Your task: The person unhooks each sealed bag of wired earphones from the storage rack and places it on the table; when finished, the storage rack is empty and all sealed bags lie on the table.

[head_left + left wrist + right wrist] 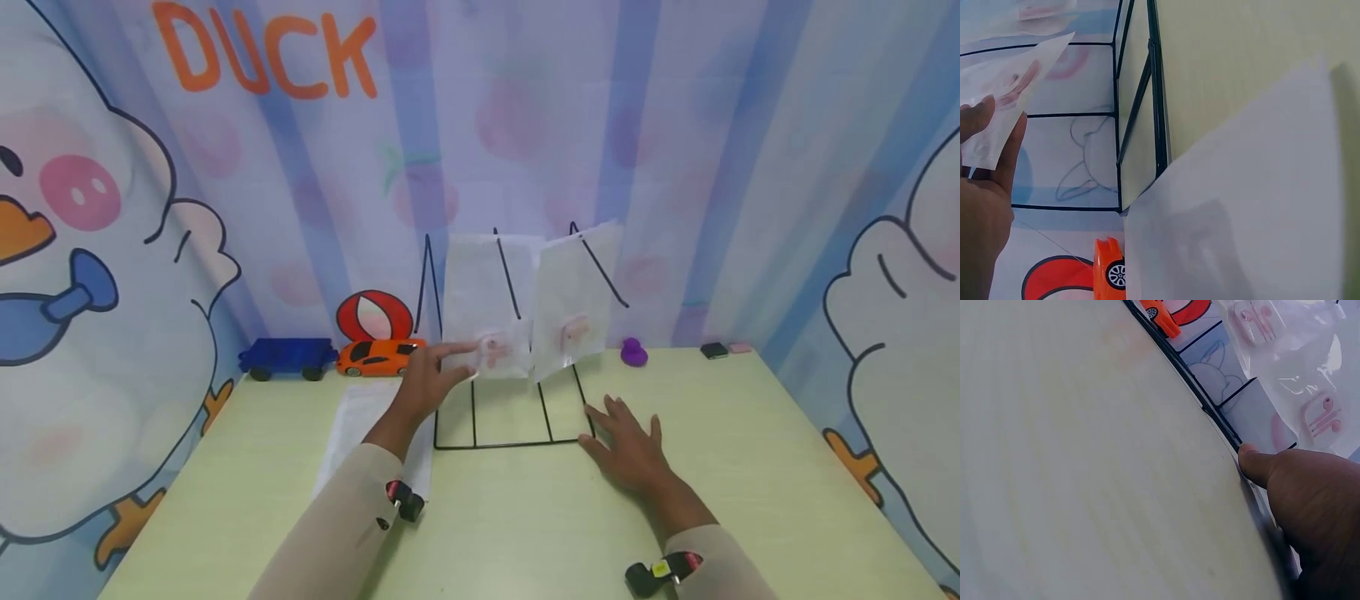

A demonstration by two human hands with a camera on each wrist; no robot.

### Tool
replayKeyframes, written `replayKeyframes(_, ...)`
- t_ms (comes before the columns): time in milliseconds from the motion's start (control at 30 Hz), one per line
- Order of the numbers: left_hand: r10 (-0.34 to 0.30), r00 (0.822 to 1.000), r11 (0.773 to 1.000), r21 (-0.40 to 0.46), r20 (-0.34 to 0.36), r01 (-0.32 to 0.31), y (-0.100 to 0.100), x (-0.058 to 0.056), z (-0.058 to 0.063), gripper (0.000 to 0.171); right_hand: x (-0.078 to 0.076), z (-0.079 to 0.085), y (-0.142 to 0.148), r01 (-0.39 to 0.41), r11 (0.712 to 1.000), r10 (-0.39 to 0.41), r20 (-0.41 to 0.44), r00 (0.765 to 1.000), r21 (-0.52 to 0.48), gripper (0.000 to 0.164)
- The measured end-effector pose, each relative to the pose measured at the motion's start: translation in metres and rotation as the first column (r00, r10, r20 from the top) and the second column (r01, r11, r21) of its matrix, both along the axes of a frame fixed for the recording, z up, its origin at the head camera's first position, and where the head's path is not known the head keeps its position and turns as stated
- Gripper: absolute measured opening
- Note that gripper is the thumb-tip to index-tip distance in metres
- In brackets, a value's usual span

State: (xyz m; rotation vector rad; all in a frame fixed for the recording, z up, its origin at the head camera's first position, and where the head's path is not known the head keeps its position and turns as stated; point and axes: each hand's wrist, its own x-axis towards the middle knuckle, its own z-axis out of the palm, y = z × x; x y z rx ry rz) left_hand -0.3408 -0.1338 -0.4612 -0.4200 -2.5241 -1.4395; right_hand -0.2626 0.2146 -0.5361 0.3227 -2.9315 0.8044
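Observation:
Two white translucent bags hang on a black wire rack [492, 447], each with pink earphones showing low in it. At the left bag [487, 275], my left hand [426, 385] pinches the lower left edge, thumb in front and fingers behind in the left wrist view. The earphones [493, 351] lie just beside the fingertips. To the right, the second bag [576, 292] hangs slightly tilted, with its own earphones [1324, 419]. My right hand [626, 446] rests at the rack's front right corner, fingers spread, thumb [1255, 464] touching the black bar.
A white sheet [341, 433] lies left of the rack, partly under my left forearm. Along the back edge stand a blue toy wagon [288, 357], an orange toy car [371, 358], a small purple object [633, 352], and small black [714, 351] and pink [739, 347] blocks.

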Motion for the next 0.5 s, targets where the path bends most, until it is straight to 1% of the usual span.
replayKeyframes(167,-0.005,1.000,0.999,0.041,-0.006,0.005,-0.001,0.014,0.005,0.041,0.001,0.003,0.000,-0.007,1.000,0.007,-0.013,1.000,-0.013,0.060)
replayKeyframes(233,-0.013,1.000,0.999,0.043,-0.010,0.013,-0.001,0.019,0.007,0.042,0.001,0.003,0.000,-0.009,1.000,0.009,-0.021,1.000,-0.020,0.060)
replayKeyframes(300,-0.024,1.000,0.998,0.052,0.002,0.024,-0.002,0.024,0.008,0.042,0.001,0.003,0.000,-0.009,1.000,0.008,-0.023,1.000,-0.022,0.060)
replayKeyframes(400,-0.025,1.000,0.999,0.046,0.017,0.024,-0.004,0.031,0.008,0.043,0.000,0.002,0.000,-0.007,1.000,0.007,-0.017,1.000,-0.017,0.060)
replayKeyframes(500,-0.031,0.999,0.999,0.034,0.008,0.031,-0.006,0.038,0.007,0.046,0.001,0.000,0.000,-0.006,1.000,0.006,-0.014,1.000,-0.019,0.061)
